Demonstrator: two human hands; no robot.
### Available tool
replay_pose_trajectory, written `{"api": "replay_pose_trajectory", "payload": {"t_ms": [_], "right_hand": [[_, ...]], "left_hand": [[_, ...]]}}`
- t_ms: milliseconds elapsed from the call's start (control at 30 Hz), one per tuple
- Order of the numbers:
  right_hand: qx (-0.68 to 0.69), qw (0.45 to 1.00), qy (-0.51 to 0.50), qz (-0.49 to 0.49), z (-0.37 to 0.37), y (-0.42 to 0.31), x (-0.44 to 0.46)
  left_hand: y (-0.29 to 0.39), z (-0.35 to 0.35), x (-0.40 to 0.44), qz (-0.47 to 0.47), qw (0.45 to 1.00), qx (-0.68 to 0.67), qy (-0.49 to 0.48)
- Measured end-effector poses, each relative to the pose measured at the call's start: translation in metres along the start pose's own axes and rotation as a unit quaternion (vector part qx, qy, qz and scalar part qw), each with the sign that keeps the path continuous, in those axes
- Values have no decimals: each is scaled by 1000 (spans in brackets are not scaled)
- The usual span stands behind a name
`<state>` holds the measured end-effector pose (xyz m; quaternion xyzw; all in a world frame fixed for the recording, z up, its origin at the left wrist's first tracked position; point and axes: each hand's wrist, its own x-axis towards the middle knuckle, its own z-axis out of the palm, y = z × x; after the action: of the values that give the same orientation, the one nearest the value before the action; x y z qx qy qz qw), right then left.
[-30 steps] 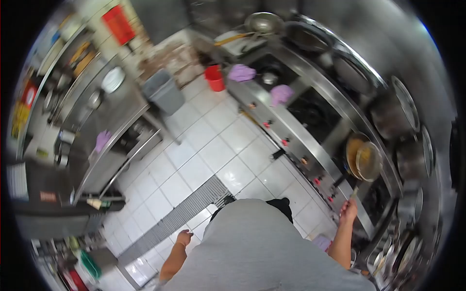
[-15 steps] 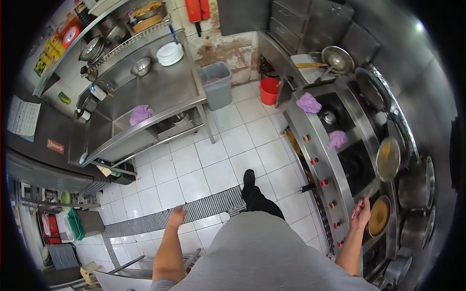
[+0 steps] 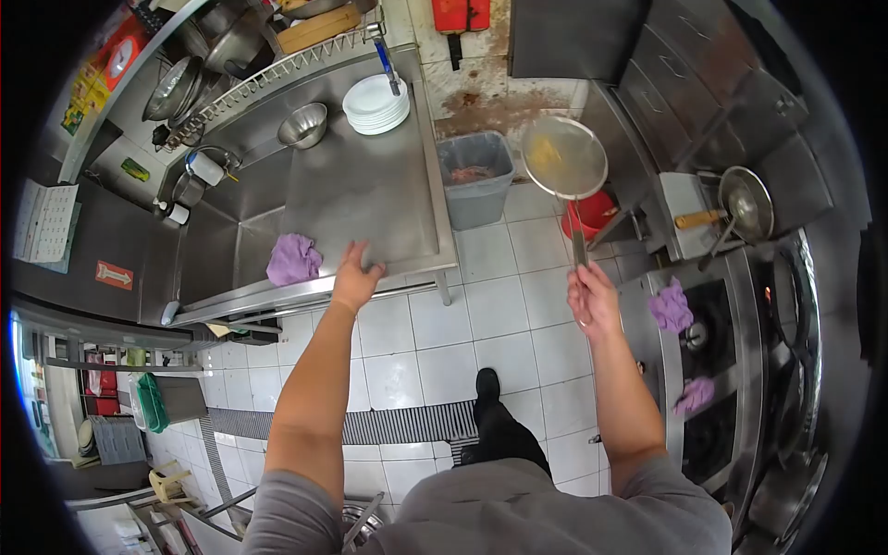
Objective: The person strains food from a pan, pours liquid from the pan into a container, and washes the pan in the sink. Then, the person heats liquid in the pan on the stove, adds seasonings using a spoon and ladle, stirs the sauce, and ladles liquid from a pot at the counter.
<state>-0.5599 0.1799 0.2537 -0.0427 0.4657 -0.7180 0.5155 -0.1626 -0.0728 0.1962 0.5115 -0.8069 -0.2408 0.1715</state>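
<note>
My right hand grips the handle of a round mesh strainer, which has some yellow bits in its mesh. The strainer is held out in front of me, in line with the red bucket and to the right of the grey bin. My left hand is at the front edge of the steel sink counter, fingers spread and nothing in them. Just left of those fingers lies a crumpled purple cloth. Whether the hand touches the counter, I cannot tell.
On the counter stand a stack of white plates and a metal bowl. To the right is the stove with two purple cloths, and a wok behind it. A drain grate crosses the tiled floor.
My view has shifted towards the sink counter. The strainer has moved from over the stove to out in front of me. My left hand has reached forward to the counter's edge.
</note>
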Motion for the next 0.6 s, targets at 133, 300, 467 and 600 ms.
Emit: {"api": "replay_pose_trajectory", "payload": {"t_ms": [133,300,467,600], "right_hand": [[-95,992,-49,-67,68,-12,116],[-210,953,-27,-215,128,0,247],[-594,696,136,-379,129,109,366],[-689,667,151,-239,109,157,386]], "left_hand": [[-30,31,65,-125,981,8,146],[-32,39,90,-109,962,108,225],[-17,29,66,24,983,135,120],[-14,23,74,68,984,106,125]]}}
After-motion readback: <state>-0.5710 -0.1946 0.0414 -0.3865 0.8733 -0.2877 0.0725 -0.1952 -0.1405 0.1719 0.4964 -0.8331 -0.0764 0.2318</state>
